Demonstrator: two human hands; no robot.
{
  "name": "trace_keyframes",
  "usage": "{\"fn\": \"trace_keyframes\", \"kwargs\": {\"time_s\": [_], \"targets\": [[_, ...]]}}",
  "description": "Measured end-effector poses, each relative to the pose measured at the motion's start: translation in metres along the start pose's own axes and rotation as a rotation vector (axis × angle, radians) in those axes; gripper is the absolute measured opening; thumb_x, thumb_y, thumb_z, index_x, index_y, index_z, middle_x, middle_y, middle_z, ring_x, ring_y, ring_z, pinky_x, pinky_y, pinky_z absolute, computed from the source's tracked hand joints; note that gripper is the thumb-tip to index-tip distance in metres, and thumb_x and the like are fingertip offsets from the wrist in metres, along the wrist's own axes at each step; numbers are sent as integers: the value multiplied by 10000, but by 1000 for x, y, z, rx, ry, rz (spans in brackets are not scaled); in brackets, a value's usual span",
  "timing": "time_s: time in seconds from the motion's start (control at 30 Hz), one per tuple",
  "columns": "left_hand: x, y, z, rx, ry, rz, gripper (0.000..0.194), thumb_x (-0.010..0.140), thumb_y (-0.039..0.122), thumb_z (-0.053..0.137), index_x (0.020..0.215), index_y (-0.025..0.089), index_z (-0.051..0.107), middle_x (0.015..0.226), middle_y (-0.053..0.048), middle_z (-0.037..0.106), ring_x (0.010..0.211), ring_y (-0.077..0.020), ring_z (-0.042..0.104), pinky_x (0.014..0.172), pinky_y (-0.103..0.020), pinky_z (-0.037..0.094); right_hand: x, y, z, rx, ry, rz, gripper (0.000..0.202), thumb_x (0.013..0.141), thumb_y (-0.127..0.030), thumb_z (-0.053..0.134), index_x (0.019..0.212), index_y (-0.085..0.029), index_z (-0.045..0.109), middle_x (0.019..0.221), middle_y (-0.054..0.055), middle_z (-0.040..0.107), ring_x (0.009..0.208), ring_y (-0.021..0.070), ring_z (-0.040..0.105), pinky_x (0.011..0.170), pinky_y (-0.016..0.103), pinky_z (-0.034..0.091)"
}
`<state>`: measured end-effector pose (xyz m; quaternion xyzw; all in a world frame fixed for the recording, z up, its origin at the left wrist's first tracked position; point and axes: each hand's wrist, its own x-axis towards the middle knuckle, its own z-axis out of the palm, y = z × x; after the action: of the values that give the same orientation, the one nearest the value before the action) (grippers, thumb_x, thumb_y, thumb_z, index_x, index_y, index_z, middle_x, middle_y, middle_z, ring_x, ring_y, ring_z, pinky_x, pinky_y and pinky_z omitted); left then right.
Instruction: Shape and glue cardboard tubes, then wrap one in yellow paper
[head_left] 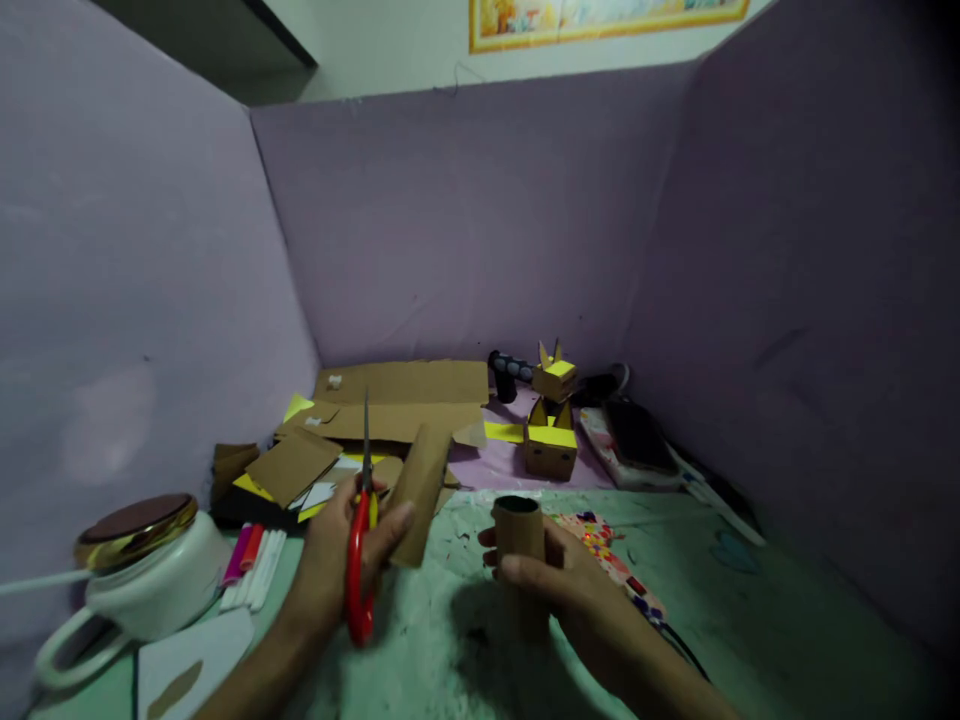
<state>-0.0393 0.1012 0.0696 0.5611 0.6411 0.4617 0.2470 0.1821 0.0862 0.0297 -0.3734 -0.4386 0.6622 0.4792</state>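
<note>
The right hand (551, 578) was wrapped around a brown cardboard tube (519, 530), fingers behind and thumb in front, holding it upright above the green cloth (420, 640). The tube's round mouth faced up; its inside was dark, and whether anything lay in it I could not tell. The left hand (326, 545) was closed on a pair of scissors (360, 570), red handle low, blades pointing up. A flat cardboard strip (421, 490) slanted just beside its thumb; whether the hand held that too I could not tell.

Left of the left hand lay a pink marker (238, 553), a red one (252, 547) and several white ones side by side. Beyond them stood a white mug (169, 585), its handle toward the near left. A brown-and-gold lid (139, 525) topped it, so its contents were hidden. A white card (221, 648) lay near the mug.

Past the hands, loose cardboard pieces (294, 468) were heaped before a long cardboard sheet (405, 385). To their right sat two small eared boxes with yellow on top, the front box (550, 460) marked with two dark dots, the rear box (551, 385) behind it. Farther right, a dark phone-like slab (641, 435) rested on a pale, patterned item (604, 455).
</note>
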Motion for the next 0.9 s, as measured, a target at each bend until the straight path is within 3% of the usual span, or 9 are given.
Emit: {"fn": "trace_keyframes", "kwargs": {"time_s": [0.03, 0.13, 0.27, 0.43, 0.63, 0.9], "targets": [[-11, -3, 12, -59, 12, -13, 471, 619, 589, 700, 875, 227, 543, 660, 13, 637, 633, -241, 651, 588, -318, 519, 5, 6, -4, 79, 63, -14, 448, 606, -396, 838, 971, -185, 686, 985, 96, 721, 881, 248, 659, 743, 327, 499], [-37, -16, 44, -184, 8, -121, 496, 601, 576, 725, 908, 225, 555, 653, 8, 651, 596, -231, 656, 563, -305, 524, 20, 22, -6, 285, 65, 13, 462, 678, -477, 800, 972, -156, 645, 968, 123, 724, 818, 258, 692, 736, 389, 522], [-52, -23, 64, -389, -104, -191, 594, 600, 598, 749, 1003, 228, 518, 745, -11, 685, 664, -239, 688, 596, -308, 548, 24, 27, -1, 341, 95, -46, 545, 666, -517, 807, 1030, -157, 619, 879, 88, 742, 847, 284, 708, 813, 442, 520], [-47, -15, 62, -616, -313, -299, 549, 671, 508, 775, 1030, 235, 461, 694, 36, 673, 596, -191, 670, 561, -269, 530, 14, 21, 4, 362, 97, 26, 509, 686, -488, 802, 1031, -161, 618, 889, 100, 750, 865, 289, 710, 790, 448, 540], [-35, -9, 57, -505, -365, -288, 605, 651, 514, 788, 1053, 208, 455, 702, 20, 679, 618, -183, 665, 570, -255, 528, 11, 23, 11, 403, 96, 45, 490, 715, -477, 781, 1052, -166, 607, 895, 101, 745, 878, 291, 705, 760, 441, 556], [-43, -13, 64, -492, -355, -268, 524, 670, 510, 760, 1013, 212, 500, 714, 22, 679, 641, -187, 659, 588, -252, 527, 13, 33, 9, 359, 121, -24, 463, 717, -444, 791, 1035, -160, 611, 846, 76, 744, 797, 258, 709, 800, 457, 537]]}}
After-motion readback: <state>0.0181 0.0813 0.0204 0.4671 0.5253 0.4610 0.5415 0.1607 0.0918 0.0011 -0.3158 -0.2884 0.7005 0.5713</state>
